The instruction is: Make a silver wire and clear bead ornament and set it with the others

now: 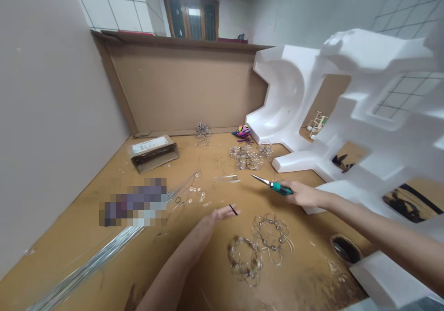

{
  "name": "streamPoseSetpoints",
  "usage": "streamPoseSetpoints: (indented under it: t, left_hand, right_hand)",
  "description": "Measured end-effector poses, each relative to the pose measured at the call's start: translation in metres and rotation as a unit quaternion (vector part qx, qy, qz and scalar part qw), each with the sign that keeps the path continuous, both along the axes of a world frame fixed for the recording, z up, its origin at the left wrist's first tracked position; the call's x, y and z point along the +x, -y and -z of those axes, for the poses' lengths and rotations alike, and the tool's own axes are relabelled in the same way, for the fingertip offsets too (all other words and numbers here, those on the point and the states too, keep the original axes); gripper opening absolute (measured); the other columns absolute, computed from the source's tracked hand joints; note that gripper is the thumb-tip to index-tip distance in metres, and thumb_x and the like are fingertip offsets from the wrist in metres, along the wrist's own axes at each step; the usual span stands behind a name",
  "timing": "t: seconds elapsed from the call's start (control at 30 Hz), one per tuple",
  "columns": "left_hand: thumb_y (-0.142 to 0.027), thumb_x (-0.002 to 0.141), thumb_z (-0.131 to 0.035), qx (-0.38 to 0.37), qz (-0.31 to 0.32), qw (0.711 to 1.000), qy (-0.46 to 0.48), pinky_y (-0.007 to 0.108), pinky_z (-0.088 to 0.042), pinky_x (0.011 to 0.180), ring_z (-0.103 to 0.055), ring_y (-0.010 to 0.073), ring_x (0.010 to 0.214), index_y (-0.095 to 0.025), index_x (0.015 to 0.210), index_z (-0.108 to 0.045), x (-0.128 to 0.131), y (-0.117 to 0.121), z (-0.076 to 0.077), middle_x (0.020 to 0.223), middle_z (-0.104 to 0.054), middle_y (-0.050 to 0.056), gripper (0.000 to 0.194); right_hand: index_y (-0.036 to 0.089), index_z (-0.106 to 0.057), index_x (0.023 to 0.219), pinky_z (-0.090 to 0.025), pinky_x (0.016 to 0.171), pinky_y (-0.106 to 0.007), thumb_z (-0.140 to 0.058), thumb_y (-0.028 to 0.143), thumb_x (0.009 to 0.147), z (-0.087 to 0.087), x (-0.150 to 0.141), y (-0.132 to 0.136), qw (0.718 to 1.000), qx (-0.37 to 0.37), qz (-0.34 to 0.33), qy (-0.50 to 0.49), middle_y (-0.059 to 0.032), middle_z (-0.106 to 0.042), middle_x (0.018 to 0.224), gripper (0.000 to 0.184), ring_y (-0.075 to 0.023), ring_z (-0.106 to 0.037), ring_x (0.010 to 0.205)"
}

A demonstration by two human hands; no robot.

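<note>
My right hand (301, 194) is closed round the green-and-black handles of needle-nose pliers (277, 187), whose metal jaws point left over the table. To the left, my left hand (222, 213) has its fingers together, with a short thin black strip (233, 209) across the fingertips. Two flower-like wire rings lie near my hands: one wire ring (271, 233) below the pliers, and another wire ring (244, 257) lower and to its left. Just beyond my left hand are small clear rings (196, 190) and short thin metal pieces (229, 177).
A bundle of long straight wires (100, 251) crosses the left side, beside a blurred-out patch. An open small cardboard box (154, 153) stands at back left. More wire shapes (247, 157) and a colourful ball-like object (243, 131) sit at the back. White foam packing (294, 160) borders the right.
</note>
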State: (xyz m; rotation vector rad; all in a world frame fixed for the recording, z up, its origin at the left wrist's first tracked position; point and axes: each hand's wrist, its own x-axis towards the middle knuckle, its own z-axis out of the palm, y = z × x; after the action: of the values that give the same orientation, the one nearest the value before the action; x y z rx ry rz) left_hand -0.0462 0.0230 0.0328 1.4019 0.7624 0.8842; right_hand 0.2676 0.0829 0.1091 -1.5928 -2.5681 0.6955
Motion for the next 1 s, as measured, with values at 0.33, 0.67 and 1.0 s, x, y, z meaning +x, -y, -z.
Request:
streamPoseSetpoints:
  t: [0.33, 0.67, 1.0]
  left_hand:
    - [-0.065, 0.081, -0.023, -0.078, 0.023, 0.986, 0.146, 0.050, -0.011, 0.102, -0.049, 0.0322, 0.111, -0.020, 0.120, -0.053, 0.003, 0.010, -0.010, 0.109, -0.061, 0.010, 0.067]
    - [-0.067, 0.080, -0.021, -0.101, 0.052, 0.969, 0.219, 0.049, -0.011, 0.102, -0.049, 0.0353, 0.111, -0.014, 0.117, -0.057, 0.003, 0.013, -0.024, 0.109, -0.062, 0.013, 0.074]
    - [-0.067, 0.080, -0.018, -0.110, 0.087, 0.966, 0.216, 0.051, -0.012, 0.102, -0.050, 0.0346, 0.110, -0.011, 0.119, -0.055, 0.006, 0.016, -0.024, 0.108, -0.064, 0.016, 0.078]
  right_hand:
    - [0.013, -0.049, 0.105, -0.043, 0.062, -0.027, -0.052, 0.013, 0.055, -0.029, -0.034, 0.025, 0.873, -0.449, -0.058, -0.180, -0.0023, -0.052, 0.083, 0.050, -0.0136, -0.054, 0.072]
    - [0.012, -0.052, 0.103, -0.040, 0.063, -0.026, -0.053, 0.013, 0.056, -0.036, -0.046, 0.012, 0.880, -0.453, -0.099, -0.106, -0.0019, -0.054, 0.080, 0.047, -0.0138, -0.055, 0.071]
    - [0.014, -0.057, 0.095, -0.040, 0.064, -0.028, -0.049, 0.009, 0.058, -0.046, -0.063, 0.013, 0.902, -0.403, -0.146, -0.058, -0.0008, -0.055, 0.074, 0.038, -0.0145, -0.052, 0.070]
